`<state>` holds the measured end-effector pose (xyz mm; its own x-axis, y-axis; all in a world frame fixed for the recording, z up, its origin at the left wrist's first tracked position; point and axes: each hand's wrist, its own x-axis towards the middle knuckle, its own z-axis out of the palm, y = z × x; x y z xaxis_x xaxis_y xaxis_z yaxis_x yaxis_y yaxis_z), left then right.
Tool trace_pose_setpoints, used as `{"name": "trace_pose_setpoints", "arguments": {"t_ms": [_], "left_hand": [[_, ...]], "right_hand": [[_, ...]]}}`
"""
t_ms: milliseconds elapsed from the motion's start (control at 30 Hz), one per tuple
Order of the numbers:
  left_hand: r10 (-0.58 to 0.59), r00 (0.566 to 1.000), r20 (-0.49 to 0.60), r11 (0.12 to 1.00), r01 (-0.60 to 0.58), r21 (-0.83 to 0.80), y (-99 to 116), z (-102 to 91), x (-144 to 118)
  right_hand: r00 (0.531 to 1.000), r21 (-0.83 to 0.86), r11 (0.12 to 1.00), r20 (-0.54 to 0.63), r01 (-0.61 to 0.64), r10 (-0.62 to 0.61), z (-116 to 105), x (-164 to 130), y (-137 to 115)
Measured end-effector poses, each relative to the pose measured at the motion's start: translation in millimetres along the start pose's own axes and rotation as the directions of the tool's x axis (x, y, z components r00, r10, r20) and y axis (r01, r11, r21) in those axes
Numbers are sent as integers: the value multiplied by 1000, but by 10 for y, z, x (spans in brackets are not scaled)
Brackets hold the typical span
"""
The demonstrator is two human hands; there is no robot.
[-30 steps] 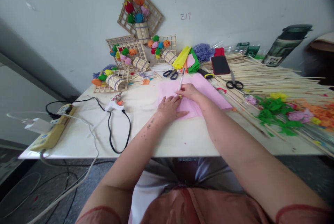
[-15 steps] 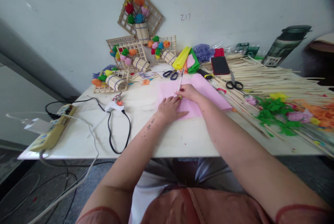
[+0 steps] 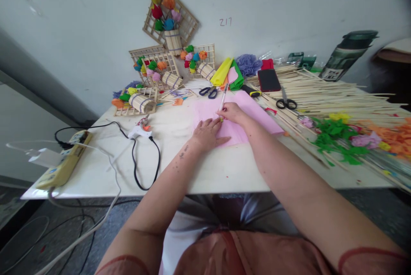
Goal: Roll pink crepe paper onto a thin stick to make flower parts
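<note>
A sheet of pink crepe paper (image 3: 260, 116) lies flat on the white table in front of me. My left hand (image 3: 207, 134) rests on its left part with the fingers spread, pressing it down. In my right hand (image 3: 233, 112) is a white pen (image 3: 223, 97), held upright with its tip low against the paper. A small yellow-green piece (image 3: 221, 119) shows at the left fingertips, close under the pen; its kind is too small to make out.
Dark-handled scissors (image 3: 208, 92) and a yellow-black cutter (image 3: 251, 91) lie just behind the paper. At left are a white glue gun (image 3: 140, 131) and a power strip (image 3: 66, 159) with cables. Wooden sticks (image 3: 334, 95), a phone (image 3: 269, 80) and paper flowers (image 3: 340, 138) cover the right side.
The view has shifted very slightly. My right hand and the pen stay nearly in place, with the pen leaning a little more to the right. My left hand stays put.
</note>
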<state>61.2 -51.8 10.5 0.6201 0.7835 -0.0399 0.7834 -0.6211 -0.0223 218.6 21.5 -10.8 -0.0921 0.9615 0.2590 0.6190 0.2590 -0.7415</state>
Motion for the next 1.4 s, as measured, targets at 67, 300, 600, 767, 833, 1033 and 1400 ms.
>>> {"name": "trace_pose_setpoints", "arguments": {"t_ms": [67,300,600,767,833,1033,1400], "left_hand": [[-5,1000,15,1000,6,-9,4,-15,3],[-20,1000,14,1000,20,-21,17,-36,8],[-7,1000,11,1000,7,-15,6,-20,12],[-6,1000,12,999,7,-31,-5,-6,19],[-7,1000,9,999,8,-35,-7,-6,19],[11,1000,-9,1000,-11,-15,-9,-21,9],[24,1000,2,1000,-24,-13,-22,-25,20]], "right_hand": [[1000,-10,1000,6,10,-10,0,9,18],[1000,-22,1000,9,3,-3,9,21,51],[1000,-37,999,5,-2,2,10,11,19],[1000,-66,998,-11,-10,9,-1,-7,-16],[1000,-50,999,-17,-11,10,-9,-7,-9],[999,-3,1000,-24,-25,25,-63,-5,29],[999,-2,999,11,-32,32,-88,-15,40]]}}
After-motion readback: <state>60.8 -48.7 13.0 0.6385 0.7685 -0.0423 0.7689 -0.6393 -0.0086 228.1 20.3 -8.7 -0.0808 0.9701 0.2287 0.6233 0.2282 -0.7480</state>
